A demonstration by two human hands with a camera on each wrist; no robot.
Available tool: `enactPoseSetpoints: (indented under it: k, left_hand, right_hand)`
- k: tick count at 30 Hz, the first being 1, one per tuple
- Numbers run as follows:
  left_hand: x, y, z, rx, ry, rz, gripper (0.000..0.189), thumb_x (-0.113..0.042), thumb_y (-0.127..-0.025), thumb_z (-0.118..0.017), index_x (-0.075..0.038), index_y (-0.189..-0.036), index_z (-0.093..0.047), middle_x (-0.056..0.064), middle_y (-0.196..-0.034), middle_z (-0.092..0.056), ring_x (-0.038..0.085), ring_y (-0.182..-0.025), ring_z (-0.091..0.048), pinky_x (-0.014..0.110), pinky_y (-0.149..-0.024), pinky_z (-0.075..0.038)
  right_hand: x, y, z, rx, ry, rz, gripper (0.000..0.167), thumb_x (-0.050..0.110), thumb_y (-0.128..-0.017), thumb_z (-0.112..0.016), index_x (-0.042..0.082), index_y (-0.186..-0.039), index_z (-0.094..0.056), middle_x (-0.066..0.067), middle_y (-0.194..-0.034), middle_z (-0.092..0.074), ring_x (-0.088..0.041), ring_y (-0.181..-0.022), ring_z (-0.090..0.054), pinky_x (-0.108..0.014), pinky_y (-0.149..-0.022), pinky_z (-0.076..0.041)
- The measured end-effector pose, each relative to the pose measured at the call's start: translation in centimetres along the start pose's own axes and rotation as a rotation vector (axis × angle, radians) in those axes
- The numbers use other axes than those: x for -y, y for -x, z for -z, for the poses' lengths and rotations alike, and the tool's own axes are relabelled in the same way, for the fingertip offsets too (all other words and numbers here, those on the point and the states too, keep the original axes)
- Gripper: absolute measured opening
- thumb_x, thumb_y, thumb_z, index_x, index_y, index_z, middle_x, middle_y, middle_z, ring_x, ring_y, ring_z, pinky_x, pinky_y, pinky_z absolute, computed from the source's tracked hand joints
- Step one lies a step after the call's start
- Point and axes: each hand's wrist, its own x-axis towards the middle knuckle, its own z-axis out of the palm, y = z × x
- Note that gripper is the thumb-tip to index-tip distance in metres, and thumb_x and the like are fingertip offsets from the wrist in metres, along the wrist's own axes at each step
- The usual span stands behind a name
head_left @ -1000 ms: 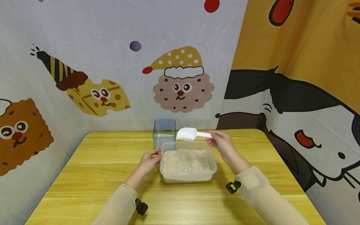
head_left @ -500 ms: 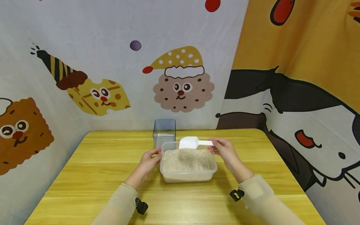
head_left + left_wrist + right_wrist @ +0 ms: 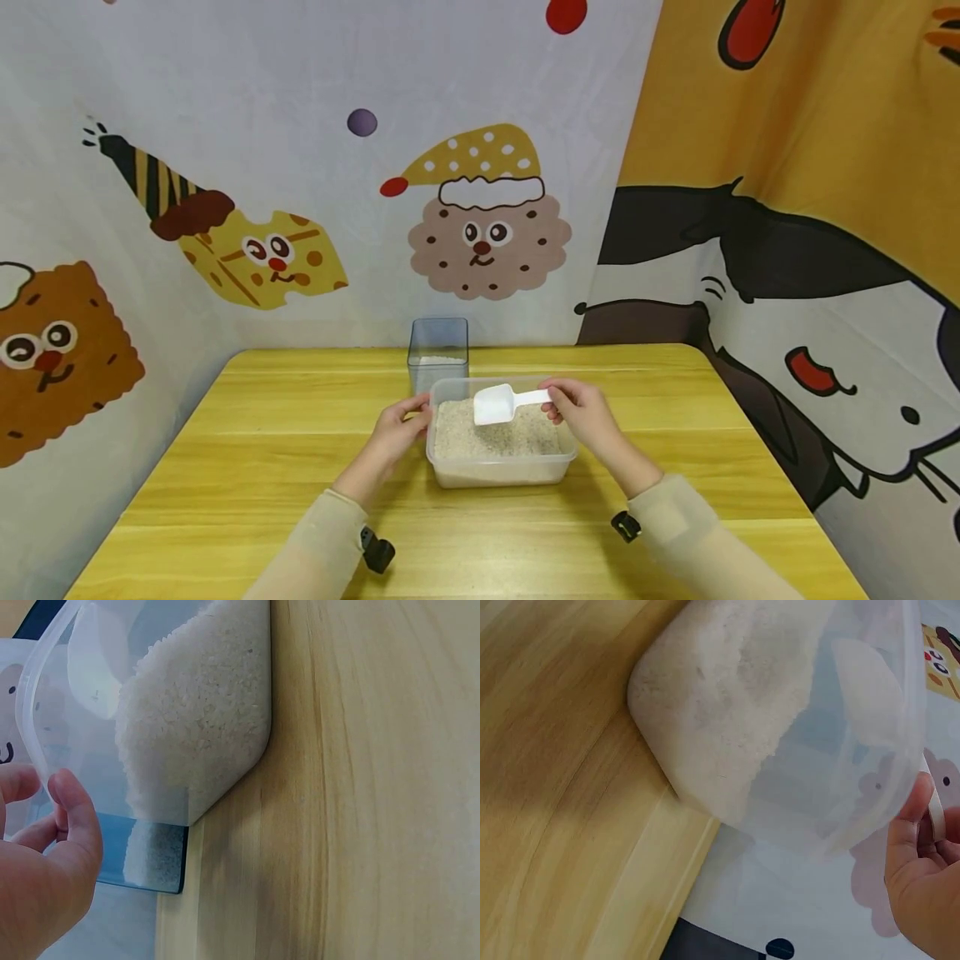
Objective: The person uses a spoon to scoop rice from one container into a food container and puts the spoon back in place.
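A white plastic scoop (image 3: 493, 405) hangs over the rice (image 3: 463, 437) in a clear plastic container (image 3: 501, 473). My right hand (image 3: 590, 414) grips its handle, with the blade pointing left. Through the container's wall, the scoop's blade (image 3: 868, 690) shows above the rice in the right wrist view. At the container's left side, my left hand (image 3: 396, 428) pinches the rim between thumb and fingers. The left wrist view shows the thumb of that left hand (image 3: 56, 851) against the rim, and the rice (image 3: 199, 705) heaped unevenly inside. Whether the blade touches the rice I cannot tell.
Behind the clear container, to its left, stands a tall bluish see-through bin (image 3: 438, 337) with some white rice in it. Both stand on a wooden table (image 3: 285, 442). A cloth printed with cartoon figures (image 3: 315, 150) hangs behind the table.
My right hand has brought the scoop down and nearer to me, from behind the container's far rim to over the rice. My left hand has stayed at the rim.
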Motion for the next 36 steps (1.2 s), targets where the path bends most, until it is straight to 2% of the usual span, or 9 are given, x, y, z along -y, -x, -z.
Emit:
enactPoseSetpoints:
  k: [3,8,14,17,20,24,28,31,36]
  left_hand:
    - [0.1,0.0,0.0,-0.003,0.004,0.002,0.04,-0.006,-0.095,-0.054,0.003,-0.134,-0.05,0.013,-0.117,-0.05,0.017,-0.102,-0.055,0.03,-0.085,-0.051]
    - [0.2,0.0,0.1,-0.004,0.003,0.005,0.04,-0.005,-0.095,-0.053,0.004,-0.134,-0.05,0.014,-0.117,-0.049,0.019,-0.104,-0.055,0.03,-0.086,-0.052]
    - [0.2,0.0,0.0,-0.006,-0.005,0.004,0.041,-0.006,-0.095,-0.054,0.005,-0.134,-0.049,0.016,-0.12,-0.049,0.016,-0.102,-0.055,0.03,-0.086,-0.051]
    - [0.3,0.0,0.0,-0.009,-0.005,0.006,0.041,-0.006,-0.095,-0.054,0.005,-0.134,-0.049,0.016,-0.12,-0.049,0.015,-0.099,-0.055,0.028,-0.084,-0.051]
    - [0.3,-0.1,0.0,-0.013,-0.003,0.014,0.04,-0.006,-0.095,-0.055,0.003,-0.134,-0.05,0.014,-0.118,-0.05,0.012,-0.096,-0.055,0.027,-0.082,-0.051]
    - [0.3,-0.2,0.0,-0.018,0.005,0.015,0.04,-0.006,-0.095,-0.054,0.003,-0.133,-0.051,0.013,-0.117,-0.051,0.011,-0.095,-0.055,0.025,-0.081,-0.051]
    - [0.4,-0.3,0.0,-0.017,0.008,0.01,0.04,-0.006,-0.094,-0.055,0.003,-0.133,-0.051,0.013,-0.117,-0.051,0.011,-0.096,-0.055,0.024,-0.08,-0.051]
    - [0.4,-0.3,0.0,-0.016,0.005,0.011,0.04,-0.006,-0.094,-0.055,0.003,-0.133,-0.051,0.012,-0.117,-0.05,0.011,-0.095,-0.055,0.023,-0.079,-0.051]
    - [0.3,-0.2,0.0,-0.018,0.008,0.016,0.039,-0.006,-0.094,-0.055,0.003,-0.133,-0.051,0.011,-0.115,-0.051,0.011,-0.094,-0.055,0.023,-0.078,-0.051]
  right_hand:
    - [0.2,0.2,-0.5,0.014,0.105,0.061,0.021,0.005,-0.097,-0.051,-0.004,-0.108,-0.066,-0.015,-0.076,-0.067,-0.014,-0.064,-0.061,-0.03,-0.059,-0.055]
    - [0.1,0.4,-1.0,0.007,0.265,0.181,0.018,0.006,-0.095,-0.055,0.003,-0.106,-0.069,-0.007,-0.076,-0.067,-0.011,-0.064,-0.06,-0.025,-0.054,-0.052]
    - [-0.4,0.4,-1.5,-0.014,0.343,0.364,0.02,0.002,-0.092,-0.058,0.006,-0.107,-0.07,-0.007,-0.091,-0.069,-0.012,-0.07,-0.063,-0.019,-0.056,-0.051]
    - [-0.6,0.4,-1.8,0.0,0.366,0.412,0.02,0.002,-0.092,-0.058,0.007,-0.107,-0.07,-0.007,-0.095,-0.068,-0.012,-0.073,-0.063,-0.018,-0.059,-0.052]
    - [-0.9,0.1,-2.0,0.034,0.37,0.434,0.02,0.001,-0.091,-0.059,0.006,-0.105,-0.071,-0.007,-0.091,-0.068,-0.012,-0.071,-0.063,-0.018,-0.059,-0.052]
    - [-1.1,-0.1,-2.2,0.107,0.348,0.381,0.019,0.001,-0.092,-0.057,0.005,-0.106,-0.07,-0.007,-0.089,-0.068,-0.014,-0.07,-0.064,-0.02,-0.061,-0.053]
    - [-1.0,-0.1,-2.2,0.175,0.259,0.269,0.02,0.003,-0.095,-0.054,0.002,-0.108,-0.068,-0.011,-0.086,-0.067,-0.024,-0.072,-0.064,-0.032,-0.064,-0.056]
    - [-0.9,-0.1,-2.1,0.203,0.198,0.205,0.02,0.002,-0.095,-0.052,0.0,-0.108,-0.068,-0.015,-0.085,-0.067,-0.032,-0.075,-0.064,-0.039,-0.066,-0.057]
    - [-1.0,-0.2,-2.0,0.235,0.165,0.149,0.022,0.001,-0.096,-0.049,-0.001,-0.11,-0.067,-0.019,-0.086,-0.066,-0.035,-0.077,-0.064,-0.041,-0.068,-0.056]
